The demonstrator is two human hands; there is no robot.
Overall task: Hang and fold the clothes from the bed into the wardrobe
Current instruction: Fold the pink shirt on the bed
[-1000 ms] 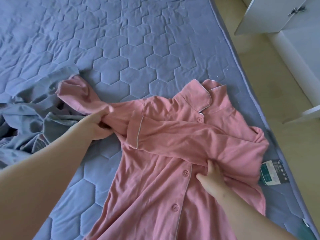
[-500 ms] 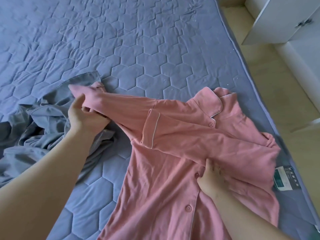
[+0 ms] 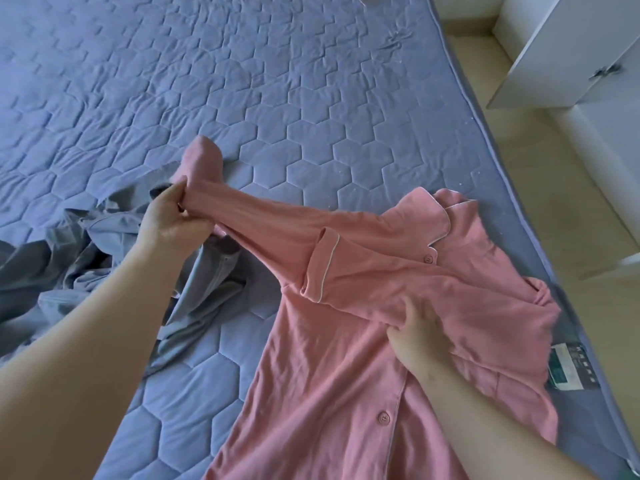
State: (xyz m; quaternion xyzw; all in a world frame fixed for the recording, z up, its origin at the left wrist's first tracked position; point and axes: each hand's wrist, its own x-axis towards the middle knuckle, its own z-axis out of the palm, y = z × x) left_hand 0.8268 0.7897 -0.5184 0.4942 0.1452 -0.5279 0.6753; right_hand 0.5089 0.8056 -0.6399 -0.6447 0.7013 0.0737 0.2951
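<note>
A pink button-up pyjama shirt (image 3: 363, 341) lies front-up on the blue quilted bed (image 3: 242, 81), collar toward the far right. My left hand (image 3: 169, 220) grips its left sleeve near the cuff and holds it stretched out to the left, above the bed. The right sleeve is folded across the chest. My right hand (image 3: 420, 332) rests on the shirt's front by the button placket, its fingers tucked under the edge of that folded sleeve. A crumpled grey garment (image 3: 86, 271) lies on the bed at the left, partly under my left arm.
A white wardrobe (image 3: 571, 53) with an open door stands at the upper right, across a strip of beige floor (image 3: 540, 202). A green and white card tag (image 3: 571, 367) lies at the bed's right edge beside the shirt.
My left hand has slid outward along the sleeve and pulled it straight to the left and up. My right hand has stayed on the shirt's front.
</note>
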